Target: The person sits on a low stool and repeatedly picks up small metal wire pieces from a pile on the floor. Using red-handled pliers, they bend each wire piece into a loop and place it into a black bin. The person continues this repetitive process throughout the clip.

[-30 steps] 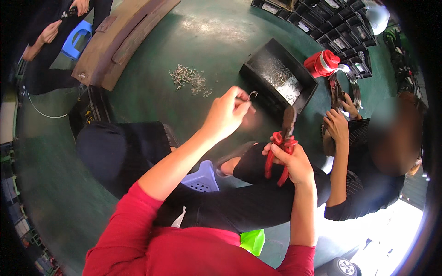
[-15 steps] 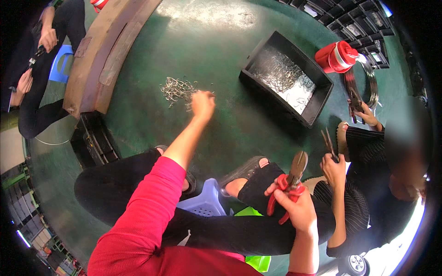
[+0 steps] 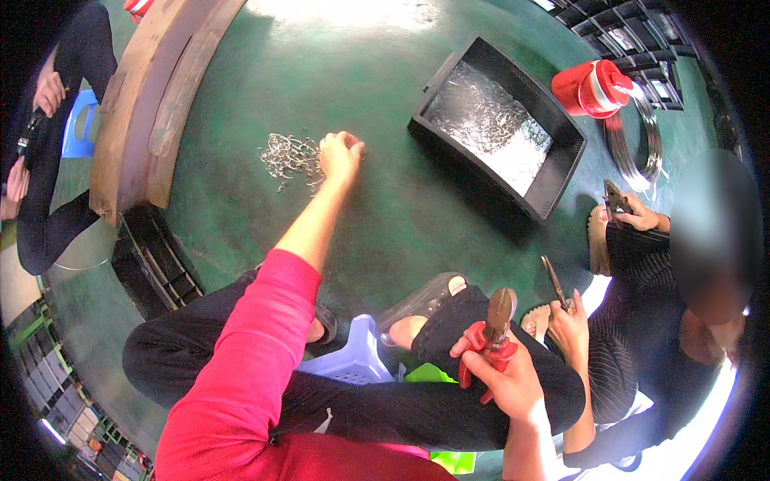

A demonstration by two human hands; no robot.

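Note:
My left hand reaches out over the green floor, at the right edge of a small pile of bent metal wire hooks. Its fingers are pinched together, and what lies between them is too small to make out. Close to my knee, my right hand grips a pair of pliers by their red handles. The plier jaws point up and away from me, with nothing visible in them. Beyond, a black crate holds many similar small metal pieces.
A red jug and a wire coil stand behind the crate. At right sits a co-worker with pliers and another tool. Wooden beams and a black bin lie left, near another person.
The whole view has shifted slightly. My left hand stays by the pile, its fingers turned a little more upward. The co-worker's pliers have come away from the wire coil.

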